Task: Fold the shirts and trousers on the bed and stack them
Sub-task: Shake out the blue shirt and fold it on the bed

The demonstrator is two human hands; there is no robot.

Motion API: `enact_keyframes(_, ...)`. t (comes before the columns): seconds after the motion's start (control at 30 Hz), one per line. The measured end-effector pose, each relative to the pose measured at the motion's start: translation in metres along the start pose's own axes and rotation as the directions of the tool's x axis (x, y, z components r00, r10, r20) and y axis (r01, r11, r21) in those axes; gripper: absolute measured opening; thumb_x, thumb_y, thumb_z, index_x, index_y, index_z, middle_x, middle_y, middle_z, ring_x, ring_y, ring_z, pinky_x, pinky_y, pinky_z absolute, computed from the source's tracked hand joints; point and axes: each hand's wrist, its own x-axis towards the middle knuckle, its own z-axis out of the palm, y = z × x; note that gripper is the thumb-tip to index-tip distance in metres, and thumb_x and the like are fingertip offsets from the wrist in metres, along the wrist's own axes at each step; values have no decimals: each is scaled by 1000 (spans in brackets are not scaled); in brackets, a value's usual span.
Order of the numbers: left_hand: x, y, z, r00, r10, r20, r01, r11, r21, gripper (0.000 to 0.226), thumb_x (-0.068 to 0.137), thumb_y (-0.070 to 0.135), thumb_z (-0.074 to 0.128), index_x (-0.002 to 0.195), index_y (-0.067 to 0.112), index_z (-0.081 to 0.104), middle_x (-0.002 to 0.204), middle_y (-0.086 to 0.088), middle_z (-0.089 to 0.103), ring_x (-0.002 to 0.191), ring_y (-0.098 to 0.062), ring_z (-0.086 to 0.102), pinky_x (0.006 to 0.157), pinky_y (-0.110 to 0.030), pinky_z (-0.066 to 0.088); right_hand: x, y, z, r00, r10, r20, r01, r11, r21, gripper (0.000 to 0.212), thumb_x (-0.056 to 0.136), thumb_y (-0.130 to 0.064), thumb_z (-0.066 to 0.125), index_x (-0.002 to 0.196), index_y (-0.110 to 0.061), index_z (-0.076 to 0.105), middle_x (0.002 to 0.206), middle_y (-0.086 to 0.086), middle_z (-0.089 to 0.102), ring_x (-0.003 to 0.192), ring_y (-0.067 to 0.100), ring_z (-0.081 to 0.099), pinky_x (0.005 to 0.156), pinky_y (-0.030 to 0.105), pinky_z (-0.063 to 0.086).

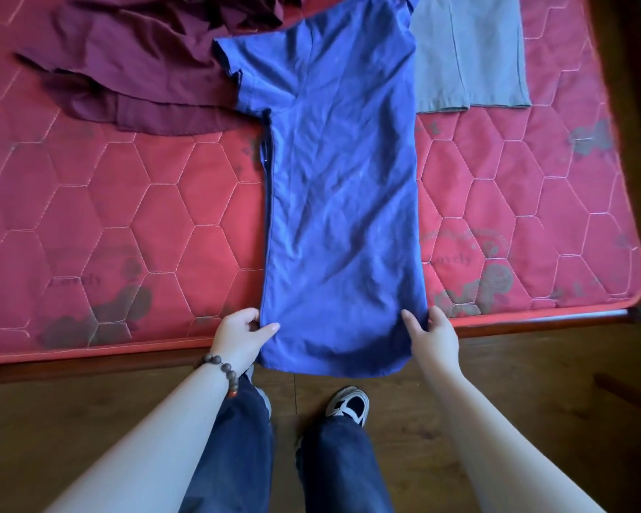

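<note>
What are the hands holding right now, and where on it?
Both hands hold the blue shirt at its bottom hem: the left hand pinches the left corner, the right hand pinches the right corner. The hem hangs over the mattress edge.

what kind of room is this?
Probably a bedroom at home: a bare red quilted mattress on a wooden bed frame, a wood floor, and loose clothes laid out, such as the blue shirt and maroon garment.
</note>
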Motion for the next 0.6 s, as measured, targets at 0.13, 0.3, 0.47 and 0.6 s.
enact_keyframes(0.13, -12, -6, 3, 988, -110, -112, 124, 985, 122, 19, 84, 24, 71, 74, 10, 62, 68, -9, 65, 71, -25, 62, 66, -36, 49, -6, 11, -9, 993, 99, 63, -94, 992, -79, 31, 88, -37, 65, 85, -12, 48, 81, -1, 58, 82, 27, 54, 61, 33, 35)
enact_keyframes(0.3, -19, 20, 9, 910, 169, -378, 33, 880, 473, 10, 85, 25, 64, 81, 18, 59, 86, -4, 62, 81, -29, 56, 62, -34, 44, -7, -5, -9, 969, -220, -111, 164, 911, -377, 35, 88, -23, 64, 114, -2, 56, 117, 20, 52, 110, 40, 46, 88, 45, 40)
enact_keyframes(0.47, 20, 63, 36, 783, 603, -152, -413, 687, 598, 28, 79, 10, 69, 106, 6, 67, 120, -13, 61, 115, -36, 53, 93, -46, 44, 16, -56, 19, 792, -602, 97, 575, 684, -448, 27, 87, -13, 64, 113, -5, 63, 125, 13, 55, 115, 36, 48, 92, 44, 41)
enact_keyframes(0.6, 66, 91, 47, 786, 589, 186, -529, 486, 695, 54, 94, 30, 51, 145, 22, 39, 158, -2, 23, 148, -23, 12, 117, -43, 16, 41, -90, 40, 729, -635, 258, 651, 525, -548, 34, 92, -20, 56, 126, -13, 57, 138, 6, 47, 126, 30, 43, 96, 40, 36)
